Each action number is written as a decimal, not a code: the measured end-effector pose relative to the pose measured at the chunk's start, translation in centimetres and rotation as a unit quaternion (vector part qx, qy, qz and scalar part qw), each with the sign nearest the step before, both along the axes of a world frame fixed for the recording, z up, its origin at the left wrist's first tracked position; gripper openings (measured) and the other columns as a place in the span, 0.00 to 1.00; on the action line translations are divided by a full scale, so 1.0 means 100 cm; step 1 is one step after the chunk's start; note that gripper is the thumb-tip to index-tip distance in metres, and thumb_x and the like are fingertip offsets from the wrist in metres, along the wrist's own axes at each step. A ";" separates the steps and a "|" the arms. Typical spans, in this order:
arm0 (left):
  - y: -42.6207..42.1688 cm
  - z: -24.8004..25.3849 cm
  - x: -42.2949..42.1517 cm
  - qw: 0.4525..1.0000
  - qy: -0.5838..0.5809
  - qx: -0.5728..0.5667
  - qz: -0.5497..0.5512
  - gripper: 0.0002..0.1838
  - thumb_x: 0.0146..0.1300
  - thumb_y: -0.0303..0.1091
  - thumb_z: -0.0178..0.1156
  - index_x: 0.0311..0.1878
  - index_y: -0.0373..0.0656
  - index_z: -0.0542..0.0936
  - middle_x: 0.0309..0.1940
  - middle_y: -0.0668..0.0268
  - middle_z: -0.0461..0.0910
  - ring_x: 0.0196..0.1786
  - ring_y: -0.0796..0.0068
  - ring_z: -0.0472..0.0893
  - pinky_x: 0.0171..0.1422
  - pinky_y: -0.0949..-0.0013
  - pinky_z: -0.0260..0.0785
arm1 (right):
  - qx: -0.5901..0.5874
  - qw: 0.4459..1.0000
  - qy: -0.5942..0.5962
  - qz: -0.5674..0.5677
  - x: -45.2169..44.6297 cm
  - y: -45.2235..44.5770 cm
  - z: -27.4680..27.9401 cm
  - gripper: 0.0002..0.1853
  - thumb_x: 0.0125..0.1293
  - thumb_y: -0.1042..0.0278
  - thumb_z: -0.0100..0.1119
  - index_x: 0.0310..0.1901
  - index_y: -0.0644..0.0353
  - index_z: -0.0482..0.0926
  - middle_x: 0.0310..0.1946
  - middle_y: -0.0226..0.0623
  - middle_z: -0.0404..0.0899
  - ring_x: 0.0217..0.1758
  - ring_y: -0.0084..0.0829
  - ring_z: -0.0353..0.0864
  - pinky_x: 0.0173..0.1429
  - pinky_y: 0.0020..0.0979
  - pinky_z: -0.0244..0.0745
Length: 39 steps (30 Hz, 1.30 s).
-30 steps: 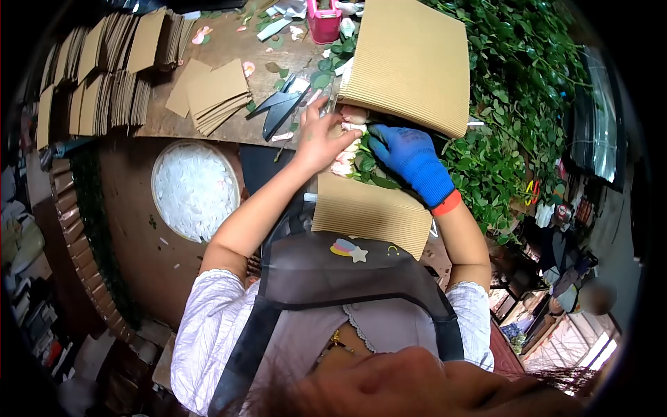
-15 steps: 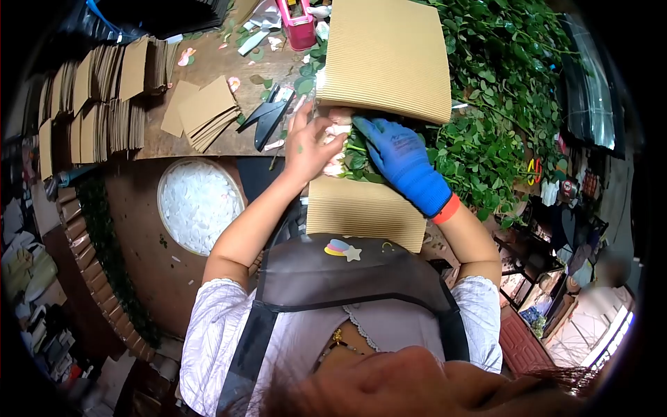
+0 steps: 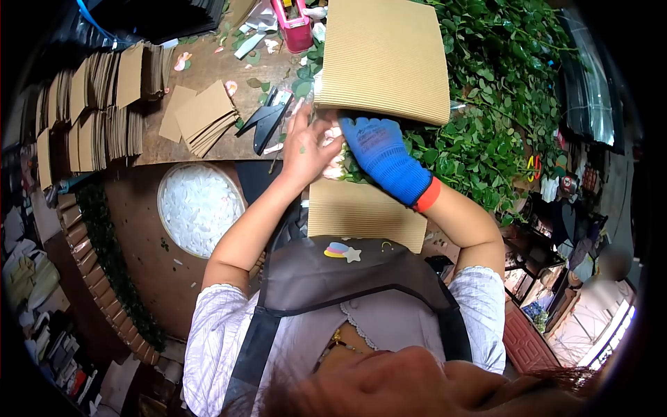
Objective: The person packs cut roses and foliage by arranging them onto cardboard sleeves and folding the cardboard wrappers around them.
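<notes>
Two hands are at the pale roses [image 3: 334, 168], which lie between a lower cardboard sheet [image 3: 366, 219] and an upper cardboard sheet [image 3: 382, 59]. The bare left hand [image 3: 308, 149] touches them, fingers bent; whether it or the gloved right hand [image 3: 377, 144] grips any, I cannot tell. A stapler [image 3: 265, 124] lies nearby

One head-worn view, close, facing steeply downward

Flowers [image 3: 334, 167] are lying at centre between an upper sheet [image 3: 383, 59] and a lower sheet [image 3: 367, 217], left of leafy stems [image 3: 490, 94]. On the surface [image 3: 222, 62] at upper left, a stapler [image 3: 265, 124] is lying right of loose cards [image 3: 206, 111], card stacks [image 3: 130, 75] standing farther left.
</notes>
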<state>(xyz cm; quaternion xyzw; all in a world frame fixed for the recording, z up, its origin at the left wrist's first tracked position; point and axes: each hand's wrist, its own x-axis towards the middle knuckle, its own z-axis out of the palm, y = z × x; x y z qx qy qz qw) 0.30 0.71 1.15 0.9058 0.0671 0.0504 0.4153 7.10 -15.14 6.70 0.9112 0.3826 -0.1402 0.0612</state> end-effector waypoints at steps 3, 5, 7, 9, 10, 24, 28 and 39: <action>0.004 -0.005 0.002 0.999 0.016 -0.033 -0.002 0.20 0.54 0.43 0.75 0.45 0.39 0.87 0.68 0.40 0.69 0.70 0.41 0.70 0.71 0.50 0.66 | 0.054 0.998 0.024 0.001 -0.001 -0.003 -0.006 0.21 0.70 0.62 0.56 0.62 0.54 0.73 0.39 0.40 0.83 0.39 0.41 0.85 0.41 0.42 0.78; 0.005 -0.008 0.001 0.999 0.015 -0.048 -0.013 0.20 0.55 0.44 0.75 0.46 0.39 0.87 0.68 0.40 0.68 0.70 0.41 0.70 0.72 0.50 0.66 | 0.156 0.984 0.082 0.003 0.004 -0.025 -0.005 0.20 0.71 0.63 0.57 0.62 0.57 0.75 0.42 0.42 0.85 0.41 0.42 0.87 0.44 0.42 0.80; 0.007 -0.007 0.003 0.998 0.042 -0.048 -0.021 0.21 0.56 0.46 0.74 0.47 0.41 0.87 0.70 0.40 0.67 0.71 0.41 0.70 0.73 0.51 0.65 | 0.302 0.948 0.097 -0.006 0.004 -0.042 0.026 0.19 0.72 0.64 0.58 0.62 0.59 0.77 0.46 0.44 0.86 0.45 0.39 0.88 0.49 0.39 0.81; 0.008 -0.009 0.004 0.995 0.076 -0.065 -0.025 0.22 0.56 0.46 0.74 0.48 0.41 0.87 0.70 0.39 0.66 0.72 0.42 0.69 0.73 0.52 0.65 | 0.409 0.893 0.152 -0.110 0.006 -0.059 0.075 0.18 0.72 0.66 0.60 0.61 0.58 0.81 0.52 0.46 0.87 0.51 0.34 0.88 0.56 0.34 0.81; 0.009 -0.010 0.005 0.994 0.088 -0.059 -0.026 0.23 0.56 0.48 0.73 0.49 0.42 0.86 0.72 0.39 0.65 0.73 0.42 0.68 0.74 0.51 0.64 | 0.464 0.868 0.064 -0.164 0.007 -0.069 0.083 0.20 0.73 0.66 0.58 0.64 0.58 0.79 0.52 0.44 0.87 0.49 0.32 0.88 0.54 0.32 0.81; 0.009 -0.010 -0.001 0.998 0.036 -0.054 -0.012 0.29 0.59 0.44 0.68 0.63 0.43 0.80 0.72 0.42 0.66 0.70 0.41 0.71 0.74 0.53 0.64 | 0.477 0.759 0.440 -0.045 0.038 -0.151 0.096 0.16 0.69 0.73 0.56 0.55 0.66 0.83 0.57 0.44 0.84 0.54 0.35 0.85 0.62 0.35 0.78; 0.035 -0.021 0.002 0.986 -0.005 -0.110 -0.122 0.26 0.65 0.38 0.63 0.66 0.44 0.77 0.69 0.46 0.69 0.69 0.45 0.72 0.72 0.56 0.66 | 0.282 0.924 0.224 -0.125 0.008 -0.101 0.051 0.35 0.63 0.53 0.67 0.70 0.53 0.71 0.52 0.44 0.84 0.50 0.40 0.86 0.56 0.39 0.80; 0.012 0.006 0.012 0.896 -0.149 0.157 -0.387 0.44 0.67 0.61 0.57 0.80 0.46 0.59 0.80 0.48 0.54 0.80 0.48 0.57 0.82 0.50 0.50 | -0.116 0.991 0.064 0.033 -0.010 -0.058 0.004 0.41 0.69 0.46 0.58 0.76 0.60 0.58 0.37 0.41 0.87 0.36 0.44 0.86 0.38 0.48 0.77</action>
